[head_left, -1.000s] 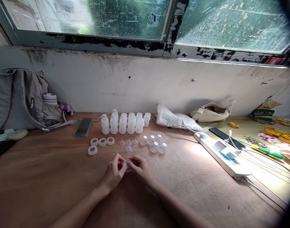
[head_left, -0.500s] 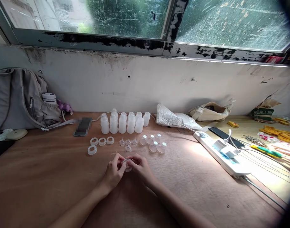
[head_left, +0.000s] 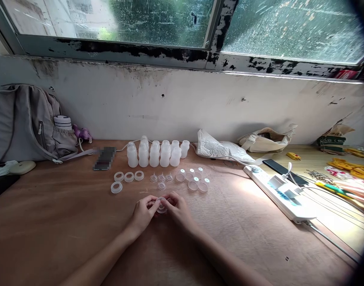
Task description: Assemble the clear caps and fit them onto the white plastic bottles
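Observation:
My left hand [head_left: 143, 216] and my right hand [head_left: 179, 212] meet near the middle of the table. Between them they pinch a translucent bottle ring [head_left: 161, 210], thumbs pressing at its upper edge; a clear inner piece seems to sit in it, though fingers cover part. Just beyond lie several small clear silicone nipples [head_left: 161, 186], tips up. To their left are several loose translucent rings [head_left: 116, 187]. On the right rest several clear round caps [head_left: 193, 185] with small pale dots on top. Frosted baby bottles [head_left: 154, 155] stand grouped behind these parts.
Along the wall are a grey backpack [head_left: 24, 119], a blurred-out dark phone-like slab [head_left: 104, 158], a white padded pouch [head_left: 213, 147] and a beige bag [head_left: 265, 140]. A white power strip [head_left: 277, 194] with plugs and cables, plus a black phone [head_left: 284, 172], lies at right.
The held ring has tilted slightly, its open face showing more toward me. Both hands keep their pinch in almost the same place. The view has shifted a little.

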A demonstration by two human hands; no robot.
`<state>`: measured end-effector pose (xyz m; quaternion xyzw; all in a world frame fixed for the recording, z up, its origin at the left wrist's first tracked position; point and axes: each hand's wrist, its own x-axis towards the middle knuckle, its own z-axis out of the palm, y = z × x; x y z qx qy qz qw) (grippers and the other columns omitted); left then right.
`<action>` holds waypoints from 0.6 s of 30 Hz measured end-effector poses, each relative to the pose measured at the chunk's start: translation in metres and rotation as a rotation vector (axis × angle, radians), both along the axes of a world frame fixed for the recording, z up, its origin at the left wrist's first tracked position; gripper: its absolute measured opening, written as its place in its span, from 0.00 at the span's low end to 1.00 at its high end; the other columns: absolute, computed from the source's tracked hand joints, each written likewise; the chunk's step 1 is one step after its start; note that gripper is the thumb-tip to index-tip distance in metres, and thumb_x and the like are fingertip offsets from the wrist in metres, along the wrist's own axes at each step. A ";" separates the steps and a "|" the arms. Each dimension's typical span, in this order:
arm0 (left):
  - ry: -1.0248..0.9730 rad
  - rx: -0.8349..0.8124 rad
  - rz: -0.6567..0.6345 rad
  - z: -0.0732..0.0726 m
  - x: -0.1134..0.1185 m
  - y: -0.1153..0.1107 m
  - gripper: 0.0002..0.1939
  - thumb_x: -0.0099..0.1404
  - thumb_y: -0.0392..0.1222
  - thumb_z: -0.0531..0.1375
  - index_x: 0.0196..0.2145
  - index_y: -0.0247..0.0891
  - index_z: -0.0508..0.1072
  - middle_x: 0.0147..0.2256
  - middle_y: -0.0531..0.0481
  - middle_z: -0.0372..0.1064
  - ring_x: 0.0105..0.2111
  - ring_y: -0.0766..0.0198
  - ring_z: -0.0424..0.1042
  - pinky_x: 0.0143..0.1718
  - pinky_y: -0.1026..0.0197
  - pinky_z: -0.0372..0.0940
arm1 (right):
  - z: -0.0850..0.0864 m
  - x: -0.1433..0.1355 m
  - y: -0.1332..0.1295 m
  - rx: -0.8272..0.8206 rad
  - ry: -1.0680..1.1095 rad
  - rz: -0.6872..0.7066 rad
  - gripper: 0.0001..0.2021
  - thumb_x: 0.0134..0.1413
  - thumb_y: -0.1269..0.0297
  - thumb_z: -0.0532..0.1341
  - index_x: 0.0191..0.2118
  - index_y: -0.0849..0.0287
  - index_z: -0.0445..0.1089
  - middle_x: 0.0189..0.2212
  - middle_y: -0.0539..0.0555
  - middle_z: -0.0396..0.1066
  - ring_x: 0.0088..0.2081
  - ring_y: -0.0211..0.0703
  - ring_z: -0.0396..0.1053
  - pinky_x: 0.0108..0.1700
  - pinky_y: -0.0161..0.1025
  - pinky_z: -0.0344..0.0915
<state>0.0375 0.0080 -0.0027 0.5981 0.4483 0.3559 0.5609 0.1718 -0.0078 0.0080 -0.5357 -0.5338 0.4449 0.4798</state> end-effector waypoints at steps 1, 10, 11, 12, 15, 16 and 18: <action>-0.005 0.010 -0.001 0.001 0.000 -0.001 0.12 0.57 0.46 0.54 0.31 0.33 0.68 0.25 0.47 0.70 0.26 0.63 0.69 0.22 0.65 0.65 | 0.000 0.000 0.000 0.006 -0.006 0.000 0.11 0.45 0.59 0.59 0.25 0.63 0.70 0.22 0.49 0.64 0.22 0.34 0.62 0.22 0.30 0.60; 0.089 0.194 0.068 0.002 0.001 -0.007 0.11 0.60 0.45 0.51 0.23 0.38 0.59 0.18 0.57 0.60 0.19 0.70 0.61 0.20 0.69 0.57 | -0.014 -0.002 0.000 0.025 -0.026 0.036 0.09 0.47 0.60 0.58 0.27 0.62 0.68 0.21 0.50 0.66 0.23 0.36 0.63 0.24 0.32 0.62; 0.112 0.215 0.071 0.002 0.001 -0.007 0.11 0.60 0.45 0.51 0.23 0.38 0.59 0.18 0.57 0.59 0.19 0.70 0.61 0.20 0.69 0.56 | -0.015 -0.002 0.000 0.030 -0.036 0.035 0.09 0.47 0.61 0.58 0.28 0.62 0.68 0.22 0.50 0.66 0.23 0.36 0.64 0.25 0.32 0.62; 0.137 0.236 0.072 0.001 0.000 -0.008 0.10 0.60 0.44 0.51 0.23 0.38 0.59 0.18 0.57 0.59 0.19 0.70 0.61 0.21 0.69 0.56 | -0.015 -0.001 0.000 0.037 -0.044 0.035 0.08 0.47 0.61 0.58 0.28 0.62 0.68 0.22 0.50 0.66 0.24 0.36 0.64 0.25 0.33 0.62; 0.199 0.293 0.061 0.002 -0.001 -0.007 0.09 0.59 0.43 0.51 0.24 0.38 0.61 0.19 0.56 0.61 0.20 0.69 0.62 0.22 0.68 0.56 | -0.010 -0.001 -0.002 0.074 -0.075 0.027 0.07 0.47 0.63 0.58 0.28 0.61 0.69 0.24 0.50 0.65 0.25 0.35 0.63 0.26 0.32 0.62; 0.214 0.308 0.060 0.003 -0.002 -0.007 0.08 0.59 0.43 0.52 0.25 0.38 0.61 0.20 0.56 0.62 0.20 0.69 0.63 0.22 0.68 0.57 | -0.008 -0.001 -0.003 0.092 -0.091 0.022 0.07 0.47 0.63 0.58 0.28 0.61 0.69 0.25 0.50 0.65 0.25 0.35 0.63 0.27 0.32 0.62; 0.224 0.319 0.059 0.004 -0.002 -0.005 0.07 0.59 0.43 0.52 0.26 0.38 0.61 0.21 0.55 0.63 0.21 0.68 0.64 0.23 0.67 0.58 | -0.005 -0.002 -0.004 0.118 -0.118 0.013 0.06 0.47 0.65 0.58 0.29 0.60 0.70 0.26 0.50 0.63 0.26 0.34 0.63 0.28 0.32 0.62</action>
